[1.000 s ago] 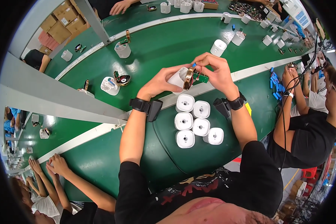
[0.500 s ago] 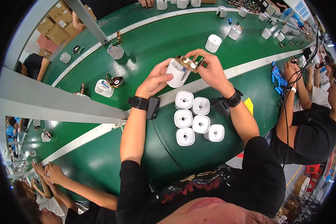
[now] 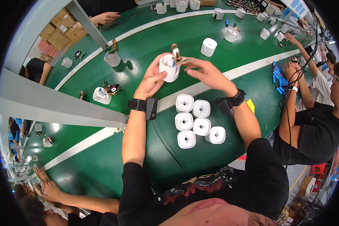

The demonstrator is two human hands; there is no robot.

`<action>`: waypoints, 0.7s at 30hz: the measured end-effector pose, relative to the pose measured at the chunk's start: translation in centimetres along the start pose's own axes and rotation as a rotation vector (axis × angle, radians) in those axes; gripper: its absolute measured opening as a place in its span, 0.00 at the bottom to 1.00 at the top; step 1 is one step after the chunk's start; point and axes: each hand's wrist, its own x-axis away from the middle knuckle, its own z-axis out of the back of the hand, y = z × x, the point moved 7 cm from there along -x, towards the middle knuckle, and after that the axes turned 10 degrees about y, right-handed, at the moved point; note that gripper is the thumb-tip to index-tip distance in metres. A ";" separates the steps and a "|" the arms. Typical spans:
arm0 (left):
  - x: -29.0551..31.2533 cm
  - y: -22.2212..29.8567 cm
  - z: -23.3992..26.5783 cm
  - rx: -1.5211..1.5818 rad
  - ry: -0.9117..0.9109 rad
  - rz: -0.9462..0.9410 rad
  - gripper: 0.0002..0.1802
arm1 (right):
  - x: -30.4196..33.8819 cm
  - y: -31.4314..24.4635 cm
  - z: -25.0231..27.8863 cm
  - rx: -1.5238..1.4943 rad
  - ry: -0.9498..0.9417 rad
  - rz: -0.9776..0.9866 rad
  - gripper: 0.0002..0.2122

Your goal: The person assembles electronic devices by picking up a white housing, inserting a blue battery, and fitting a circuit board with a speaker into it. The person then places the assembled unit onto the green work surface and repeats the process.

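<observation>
My left hand (image 3: 151, 80) is wrapped round a white ribbed housing (image 3: 168, 71), held tilted above the green belt with its open top up. A blue wire or cell shows inside the opening. At the housing's right rim stands a circuit board with gold-coloured parts (image 3: 176, 54). My right hand (image 3: 207, 74) is beside it, fingers stretched and thumb apart; the index fingertip is at the board's edge, slightly blurred. Closer to me, several white housings (image 3: 202, 126) stand grouped on the green bench top.
On the belt are a white housing (image 3: 209, 47), another with a board on its rim (image 3: 112, 59), and an opened unit (image 3: 102, 95). A grey post (image 3: 64, 101) crosses at left. Blue cells (image 3: 278, 79) lie at right. A black cable (image 3: 165, 147) runs near my left arm. Co-workers sit both sides.
The circuit board has turned more upright and moved left to the housing's rim. My right hand's grip has loosened. Units on the belt have shifted slightly left.
</observation>
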 end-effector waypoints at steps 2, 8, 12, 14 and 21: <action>-0.2 1.1 1.6 -0.045 0.090 -0.070 0.38 | -1.3 0.1 1.3 0.205 -0.047 0.069 0.13; 0.2 1.7 8.8 -0.818 0.818 -0.349 0.39 | -6.5 5.4 9.5 0.959 0.319 0.220 0.21; 2.3 3.3 10.0 -1.175 1.116 -0.408 0.40 | -7.0 5.5 8.5 0.986 0.202 -0.028 0.25; 2.7 3.6 9.0 -1.217 1.167 -0.400 0.40 | -5.9 6.0 8.1 0.956 0.176 -0.136 0.26; 0.5 4.8 -0.2 -1.186 0.596 -0.713 0.39 | -0.7 6.6 1.2 -0.401 0.201 -0.394 0.27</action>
